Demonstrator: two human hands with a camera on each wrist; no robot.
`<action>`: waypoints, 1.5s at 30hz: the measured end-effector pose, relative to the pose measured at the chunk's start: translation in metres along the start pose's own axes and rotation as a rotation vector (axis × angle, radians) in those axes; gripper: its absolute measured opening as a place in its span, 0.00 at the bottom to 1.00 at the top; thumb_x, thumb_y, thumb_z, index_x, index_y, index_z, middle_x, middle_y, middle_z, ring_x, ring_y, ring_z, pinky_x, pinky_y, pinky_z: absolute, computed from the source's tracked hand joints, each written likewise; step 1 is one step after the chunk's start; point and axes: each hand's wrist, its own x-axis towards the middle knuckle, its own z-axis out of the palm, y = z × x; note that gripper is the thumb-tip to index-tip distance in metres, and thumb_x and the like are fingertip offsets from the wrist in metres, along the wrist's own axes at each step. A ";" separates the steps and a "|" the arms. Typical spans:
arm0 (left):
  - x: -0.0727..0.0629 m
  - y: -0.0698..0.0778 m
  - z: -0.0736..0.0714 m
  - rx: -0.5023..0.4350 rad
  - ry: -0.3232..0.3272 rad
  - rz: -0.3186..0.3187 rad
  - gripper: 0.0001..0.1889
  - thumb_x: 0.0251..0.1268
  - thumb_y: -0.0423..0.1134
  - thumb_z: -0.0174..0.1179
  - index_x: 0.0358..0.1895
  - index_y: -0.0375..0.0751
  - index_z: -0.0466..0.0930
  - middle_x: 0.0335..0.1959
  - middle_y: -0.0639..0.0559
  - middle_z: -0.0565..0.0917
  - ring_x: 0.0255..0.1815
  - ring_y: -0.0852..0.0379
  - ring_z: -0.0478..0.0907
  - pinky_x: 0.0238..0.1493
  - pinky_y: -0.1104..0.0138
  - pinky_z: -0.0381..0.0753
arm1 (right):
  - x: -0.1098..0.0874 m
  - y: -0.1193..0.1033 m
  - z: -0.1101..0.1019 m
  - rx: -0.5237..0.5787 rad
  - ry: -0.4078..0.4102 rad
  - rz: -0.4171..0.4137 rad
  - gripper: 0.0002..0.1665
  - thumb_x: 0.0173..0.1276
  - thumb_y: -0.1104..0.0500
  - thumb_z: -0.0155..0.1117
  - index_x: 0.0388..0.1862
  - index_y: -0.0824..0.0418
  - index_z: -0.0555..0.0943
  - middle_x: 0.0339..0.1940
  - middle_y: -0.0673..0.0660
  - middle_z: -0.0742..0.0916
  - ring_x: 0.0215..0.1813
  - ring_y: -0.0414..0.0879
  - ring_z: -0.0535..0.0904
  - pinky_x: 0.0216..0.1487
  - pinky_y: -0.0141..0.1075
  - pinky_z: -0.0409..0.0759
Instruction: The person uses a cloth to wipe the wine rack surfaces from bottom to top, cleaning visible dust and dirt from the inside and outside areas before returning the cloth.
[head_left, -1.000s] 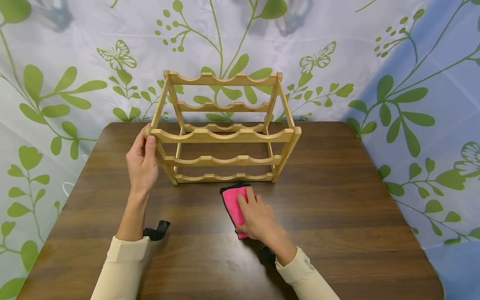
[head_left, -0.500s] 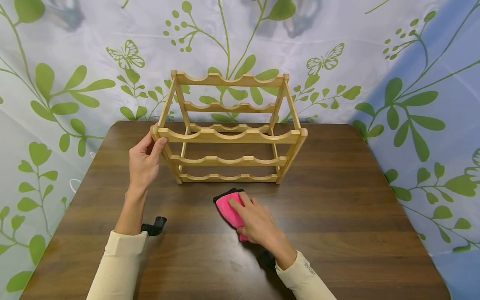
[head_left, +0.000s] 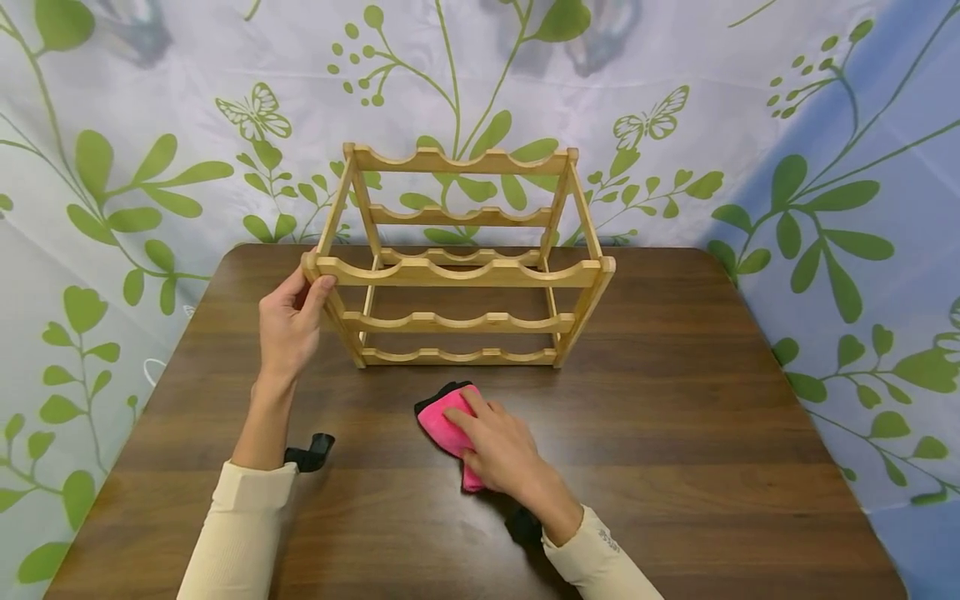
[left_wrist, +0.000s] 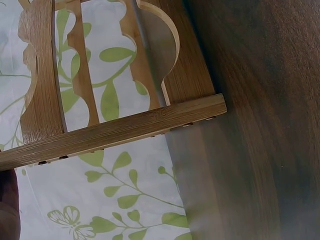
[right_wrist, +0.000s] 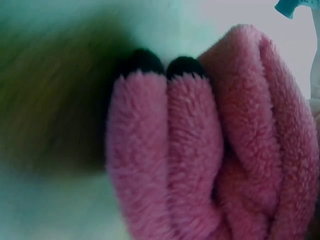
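A light wooden wine rack [head_left: 457,273] with scalloped rails stands upright on the table. My left hand [head_left: 288,325] grips its upper front left corner, thumb in front; the left wrist view shows the rack's post and rails [left_wrist: 115,130] close up. In front of the rack, my right hand [head_left: 498,446] holds a folded pink cloth [head_left: 441,421] with black edging, low over the tabletop, with finger and thumb bent on it. Fluffy pink folds of the cloth [right_wrist: 192,150] fill much of the right wrist view, where the fingers cannot be made out.
The brown wood-grain table [head_left: 675,417] extends on both sides of the rack. Behind it hangs a white curtain [head_left: 675,50] printed with green leaves and butterflies. A black strap-like piece [head_left: 311,454] shows beside the left wrist.
My right hand has moved the pink cloth left and towards me, away from the rack's base. The left hand keeps its grip on the rack, which stays in place.
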 end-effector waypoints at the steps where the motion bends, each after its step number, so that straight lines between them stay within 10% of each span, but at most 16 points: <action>1: 0.000 0.000 0.000 0.005 -0.001 -0.004 0.16 0.69 0.27 0.59 0.58 0.29 0.80 0.27 0.54 0.78 0.22 0.64 0.66 0.22 0.75 0.64 | 0.001 -0.002 0.001 0.004 0.042 -0.024 0.32 0.57 0.62 0.73 0.63 0.49 0.79 0.65 0.55 0.75 0.47 0.54 0.78 0.30 0.45 0.79; 10: 0.001 -0.001 0.000 0.068 -0.008 -0.012 0.13 0.68 0.24 0.58 0.53 0.25 0.82 0.21 0.43 0.72 0.19 0.65 0.60 0.20 0.74 0.60 | 0.025 -0.034 -0.013 0.029 0.611 -0.284 0.27 0.59 0.61 0.74 0.59 0.53 0.82 0.65 0.57 0.77 0.55 0.54 0.78 0.25 0.41 0.82; 17: 0.001 0.020 0.003 0.042 -0.006 0.008 0.14 0.67 0.22 0.57 0.55 0.22 0.79 0.28 0.57 0.80 0.23 0.66 0.68 0.25 0.77 0.68 | 0.054 -0.051 -0.036 -0.025 0.837 -0.387 0.22 0.62 0.59 0.72 0.56 0.57 0.83 0.65 0.61 0.78 0.54 0.56 0.76 0.38 0.39 0.84; 27: -0.001 0.024 0.004 -0.008 -0.013 0.016 0.15 0.68 0.23 0.56 0.56 0.20 0.77 0.31 0.61 0.81 0.25 0.67 0.72 0.28 0.77 0.72 | 0.088 -0.065 -0.043 -0.118 0.915 -0.413 0.03 0.62 0.61 0.66 0.34 0.59 0.81 0.54 0.61 0.79 0.54 0.56 0.74 0.38 0.35 0.84; 34: -0.001 -0.005 0.001 0.034 0.005 -0.028 0.15 0.67 0.25 0.59 0.55 0.28 0.81 0.32 0.63 0.82 0.27 0.65 0.75 0.31 0.77 0.75 | 0.102 -0.063 -0.047 -0.180 0.876 -0.345 0.04 0.65 0.58 0.67 0.33 0.58 0.82 0.53 0.61 0.76 0.54 0.55 0.72 0.30 0.36 0.84; 45: 0.001 -0.007 0.002 0.031 0.027 0.010 0.12 0.66 0.26 0.61 0.51 0.25 0.82 0.46 0.48 0.86 0.44 0.63 0.81 0.53 0.70 0.76 | 0.111 -0.071 -0.050 -0.178 0.850 -0.308 0.09 0.68 0.51 0.67 0.38 0.56 0.85 0.53 0.61 0.75 0.54 0.55 0.71 0.32 0.37 0.84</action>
